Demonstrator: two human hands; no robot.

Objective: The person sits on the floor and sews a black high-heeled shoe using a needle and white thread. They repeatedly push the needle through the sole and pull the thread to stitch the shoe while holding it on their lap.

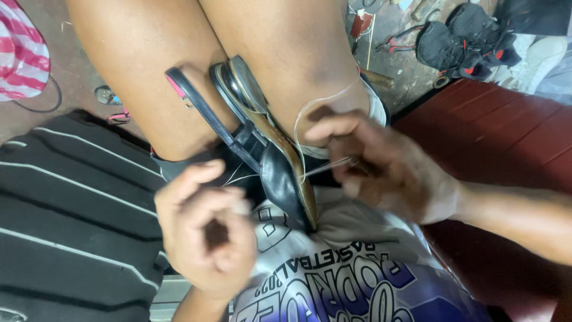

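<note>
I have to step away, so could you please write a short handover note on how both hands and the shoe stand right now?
Left hand: closed around pale thread, beside the shoe's heel end.
Right hand: pinching a thin metal awl-like tool at the sole edge, a loop of pale thread above it.
Black leather shoe with tan sole: clamped between the knees, sole edge up.
Done: thread passes through the sole edge.
Left: how much stitching remains cannot be told.

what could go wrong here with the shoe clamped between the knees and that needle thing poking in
The awl in the right hand points toward the left hand and sits close to bare legs, so a slip might prick skin. The black shoe is held only between the knees and may twist under the push. The loose thread loops over the knee and could snag or tangle.
</note>
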